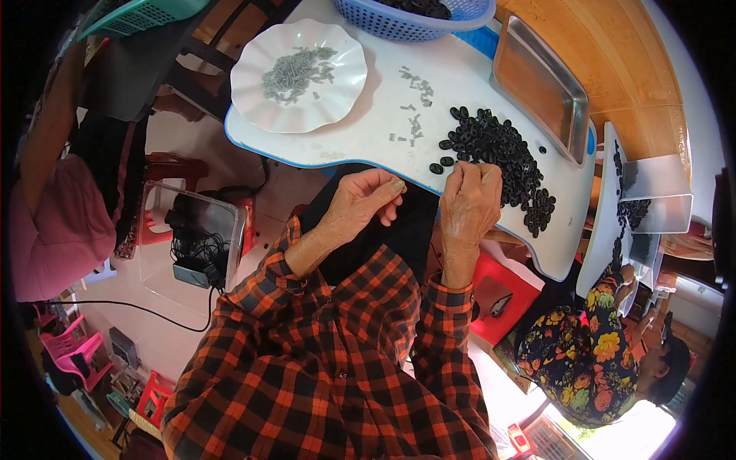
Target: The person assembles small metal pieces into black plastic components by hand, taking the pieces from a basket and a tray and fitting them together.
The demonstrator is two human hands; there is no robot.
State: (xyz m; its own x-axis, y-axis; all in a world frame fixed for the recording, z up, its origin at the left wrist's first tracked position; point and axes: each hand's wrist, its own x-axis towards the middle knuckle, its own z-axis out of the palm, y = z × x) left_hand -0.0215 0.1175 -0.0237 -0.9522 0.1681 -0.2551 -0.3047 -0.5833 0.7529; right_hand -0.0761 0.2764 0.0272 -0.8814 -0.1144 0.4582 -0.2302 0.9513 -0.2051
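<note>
My left hand (362, 205) is raised over my lap just off the table's near edge, thumb and forefinger pinched together. Whatever lies between those fingertips is too small to make out. At the near side of a pile of small black oval pieces (498, 142), my right hand (471, 201) has its fingers closed and pointing down. Its fingertips hide anything they grip. Small clear pieces (415, 126) are scattered on the white table (368, 146), left of the pile. A white scalloped plate (253, 84) holds a heap of similar clear pieces (297, 75).
A blue plastic basket (414, 24) with black pieces stands at the far side, and a metal tray (540, 88) at the far right. A person in a flowered top (583, 356) works at another table on the right. A clear bin (188, 238) with cables sits lower left.
</note>
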